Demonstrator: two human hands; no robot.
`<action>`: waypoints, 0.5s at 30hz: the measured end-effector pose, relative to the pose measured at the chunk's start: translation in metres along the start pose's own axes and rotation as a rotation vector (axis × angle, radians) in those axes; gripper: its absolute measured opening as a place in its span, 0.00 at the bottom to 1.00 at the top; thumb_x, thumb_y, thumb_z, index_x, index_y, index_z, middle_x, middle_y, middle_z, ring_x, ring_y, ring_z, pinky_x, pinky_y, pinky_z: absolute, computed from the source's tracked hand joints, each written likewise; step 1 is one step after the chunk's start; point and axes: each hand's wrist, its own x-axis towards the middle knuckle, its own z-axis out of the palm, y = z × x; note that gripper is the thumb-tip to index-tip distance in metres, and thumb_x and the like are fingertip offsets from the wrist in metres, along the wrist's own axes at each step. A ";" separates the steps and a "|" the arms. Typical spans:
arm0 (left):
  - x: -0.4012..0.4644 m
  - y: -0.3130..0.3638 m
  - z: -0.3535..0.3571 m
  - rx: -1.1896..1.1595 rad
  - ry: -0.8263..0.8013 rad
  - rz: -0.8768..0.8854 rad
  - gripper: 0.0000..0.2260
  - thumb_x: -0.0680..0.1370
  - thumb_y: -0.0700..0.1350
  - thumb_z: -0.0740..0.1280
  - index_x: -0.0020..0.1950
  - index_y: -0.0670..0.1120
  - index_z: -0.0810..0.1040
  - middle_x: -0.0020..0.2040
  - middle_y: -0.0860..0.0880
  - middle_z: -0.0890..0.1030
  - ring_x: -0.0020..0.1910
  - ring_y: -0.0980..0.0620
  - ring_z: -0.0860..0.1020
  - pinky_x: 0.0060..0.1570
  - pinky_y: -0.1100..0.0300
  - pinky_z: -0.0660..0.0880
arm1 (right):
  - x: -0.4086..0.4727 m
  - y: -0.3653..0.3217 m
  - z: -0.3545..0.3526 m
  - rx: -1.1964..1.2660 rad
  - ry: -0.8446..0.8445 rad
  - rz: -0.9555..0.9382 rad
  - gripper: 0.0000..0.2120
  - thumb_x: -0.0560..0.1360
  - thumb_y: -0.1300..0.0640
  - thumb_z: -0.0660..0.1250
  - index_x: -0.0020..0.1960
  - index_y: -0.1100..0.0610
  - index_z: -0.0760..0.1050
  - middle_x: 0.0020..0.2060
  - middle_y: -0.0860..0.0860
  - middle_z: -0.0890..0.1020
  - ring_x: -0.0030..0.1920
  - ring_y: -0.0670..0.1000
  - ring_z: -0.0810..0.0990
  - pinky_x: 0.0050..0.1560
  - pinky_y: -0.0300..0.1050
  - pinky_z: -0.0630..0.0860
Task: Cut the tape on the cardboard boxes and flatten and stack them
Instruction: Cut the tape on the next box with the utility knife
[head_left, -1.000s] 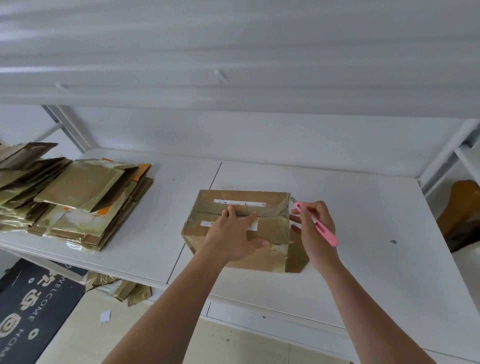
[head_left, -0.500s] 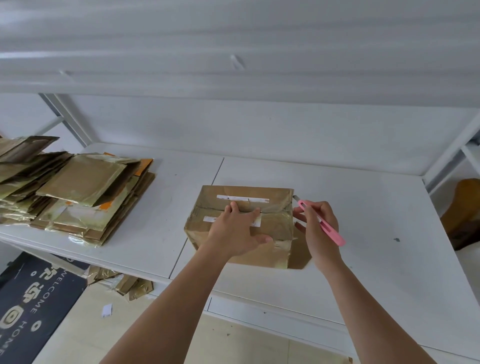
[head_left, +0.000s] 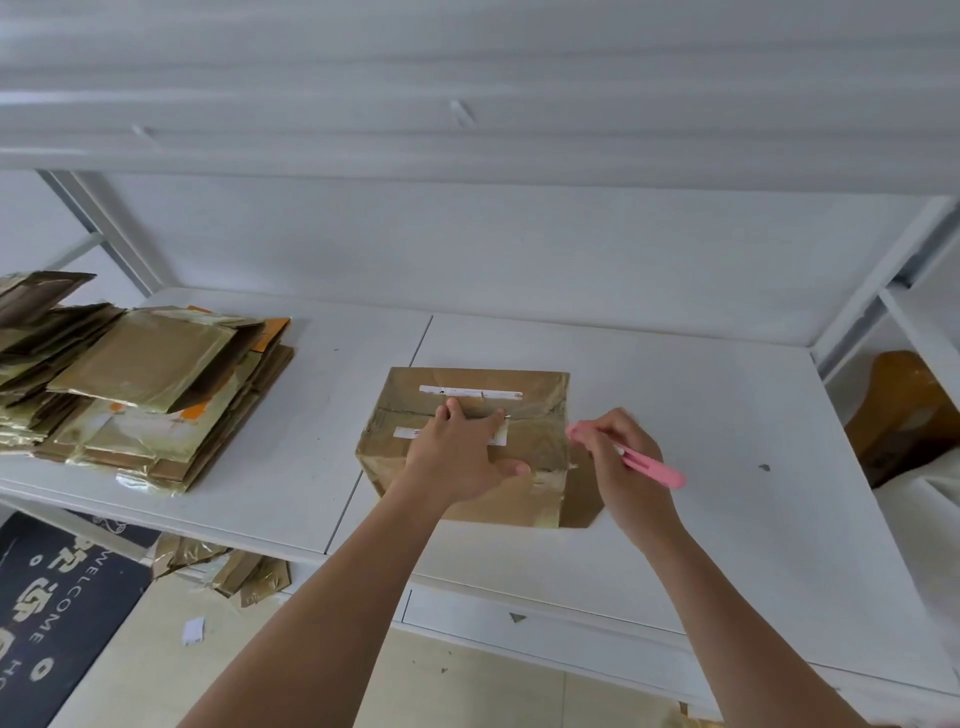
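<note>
The left hand (head_left: 462, 457) covers the middle of the cardboard box (head_left: 524, 447) top, hiding part of the taped seam and one white label. The pink cutter (head_left: 636, 457) blade is not visible past the right hand (head_left: 621, 462). The flattened box stack (head_left: 130, 384) and the doormat (head_left: 47, 608) run off the left edge; label print is too small to read.

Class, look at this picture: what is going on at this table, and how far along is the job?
A person is opening a taped cardboard box on a white table. The left hand presses flat on the box top to steady it. The right hand grips a pink cutter at the box's right edge. The box is not yet flattened. A stack of flattened boxes lies at the table's left end.
</note>
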 end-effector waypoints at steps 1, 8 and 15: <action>0.000 0.001 -0.001 -0.006 0.001 -0.001 0.38 0.73 0.71 0.61 0.79 0.61 0.54 0.79 0.38 0.47 0.79 0.40 0.49 0.72 0.44 0.62 | -0.005 -0.002 0.000 -0.021 -0.023 -0.019 0.09 0.78 0.55 0.64 0.39 0.55 0.72 0.33 0.48 0.79 0.33 0.43 0.76 0.32 0.37 0.71; -0.004 0.001 0.000 -0.008 0.006 0.003 0.38 0.73 0.71 0.61 0.79 0.60 0.54 0.79 0.38 0.48 0.78 0.40 0.49 0.73 0.43 0.61 | -0.019 0.009 -0.006 -0.006 0.007 0.015 0.04 0.81 0.55 0.63 0.47 0.52 0.73 0.47 0.48 0.83 0.49 0.53 0.84 0.48 0.61 0.81; -0.004 0.000 0.003 0.001 0.015 0.011 0.38 0.73 0.72 0.60 0.79 0.59 0.53 0.79 0.36 0.48 0.78 0.39 0.50 0.74 0.44 0.59 | 0.000 -0.007 -0.011 -0.138 -0.007 -0.079 0.03 0.80 0.61 0.63 0.49 0.58 0.73 0.48 0.51 0.83 0.52 0.48 0.84 0.49 0.59 0.80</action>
